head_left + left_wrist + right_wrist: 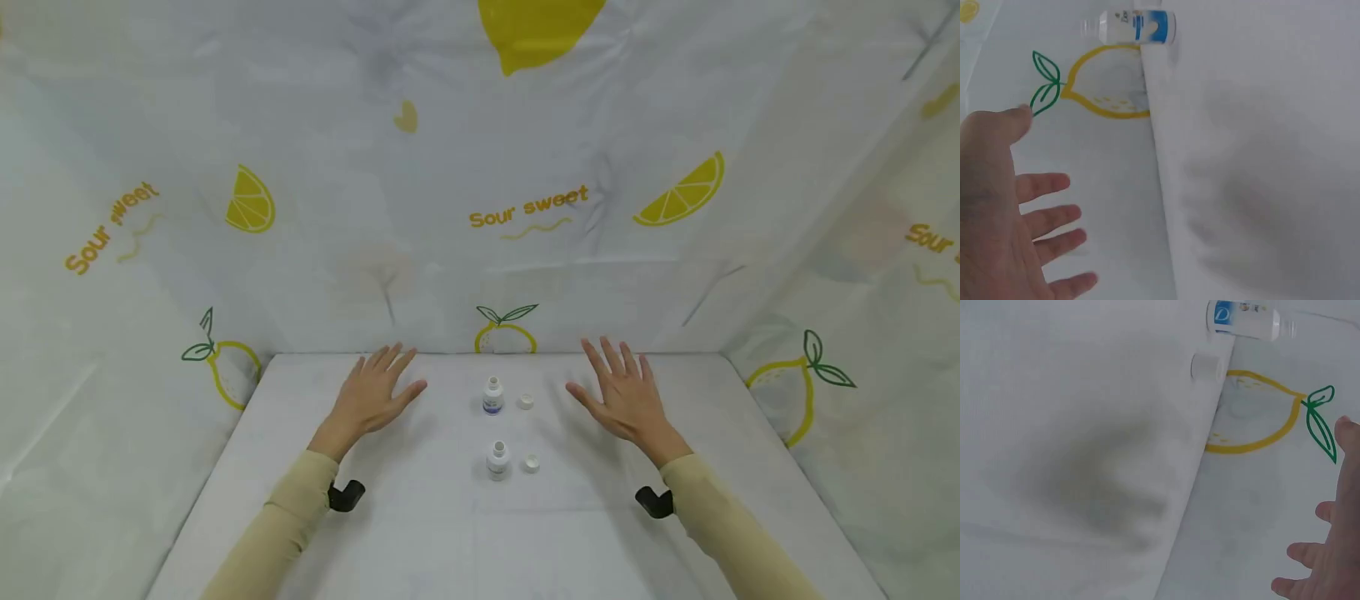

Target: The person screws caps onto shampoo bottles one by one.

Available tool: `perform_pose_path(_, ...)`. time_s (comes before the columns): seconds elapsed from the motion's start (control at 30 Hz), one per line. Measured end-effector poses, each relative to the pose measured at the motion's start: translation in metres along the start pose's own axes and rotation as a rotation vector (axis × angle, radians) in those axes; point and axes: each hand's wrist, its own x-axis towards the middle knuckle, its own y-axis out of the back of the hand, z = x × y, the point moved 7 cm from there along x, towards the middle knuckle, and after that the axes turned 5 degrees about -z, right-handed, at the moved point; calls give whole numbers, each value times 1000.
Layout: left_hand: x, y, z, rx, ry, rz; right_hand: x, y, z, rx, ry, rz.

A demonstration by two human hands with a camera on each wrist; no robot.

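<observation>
Two small white bottles with uncovered necks stand upright between my hands in the head view. The far bottle (492, 397) has a blue band on its label; a white cap (526, 402) lies to its right. Nearer to me is the second bottle (497, 462), with another white cap (532, 463) at its right. My left hand (372, 395) hovers left of the bottles, fingers spread and holding nothing. On the other side my right hand (624, 395) is also spread and bare. One labelled bottle (1138, 27) shows at the top of the left wrist view.
A white cloth covers the table (420, 542). Behind it rises a white curtain (337, 183) printed with lemons and words, and similar sheets hang at both sides. Each sleeve carries a black wrist mount (347, 497).
</observation>
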Motion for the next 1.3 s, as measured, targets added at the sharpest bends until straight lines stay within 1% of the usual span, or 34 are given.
perform_pose_path(0.1, 8, -17, 13, -203, -50, -37, 1, -6, -7, 123, -1, -2)
perform_pose_path(0.2, 19, -35, 25, -415, -111, -65, 4, -18, -14, 298, -16, -46)
perform_pose_path(0.27, 27, -47, 32, -531, -147, -81, 7, -29, -18, 419, -32, -80)
perform_pose_path(0.33, 35, -57, 40, -610, -169, -98, 10, -40, -21, 533, -42, -106)
perform_pose_path(0.43, 46, -68, 52, -688, -179, -136, 16, -57, -22, 662, -79, -150)
perform_pose_path(0.53, 54, -76, 65, -736, -192, -176, 20, -72, -23, 743, -133, -207)
perform_pose_path(0.6, 59, -79, 73, -763, -205, -196, 22, -81, -23, 774, -158, -235)
perform_pose_path(0.73, 67, -85, 82, -779, -221, -218, 27, -92, -27, 803, -160, -255)
perform_pose_path(0.87, 70, -88, 84, -766, -230, -221, 34, -97, -35, 799, -134, -267)
perform_pose_path(0.97, 71, -89, 85, -744, -259, -204, 36, -100, -38, 763, -131, -270)
perform_pose_path(1.07, 73, -90, 87, -722, -269, -201, 37, -101, -38, 727, -138, -258)
perform_pose_path(1.2, 74, -91, 88, -724, -250, -226, 38, -101, -39, 720, -140, -236)
perform_pose_path(1.3, 75, -90, 89, -719, -242, -230, 38, -100, -38, 724, -132, -217)
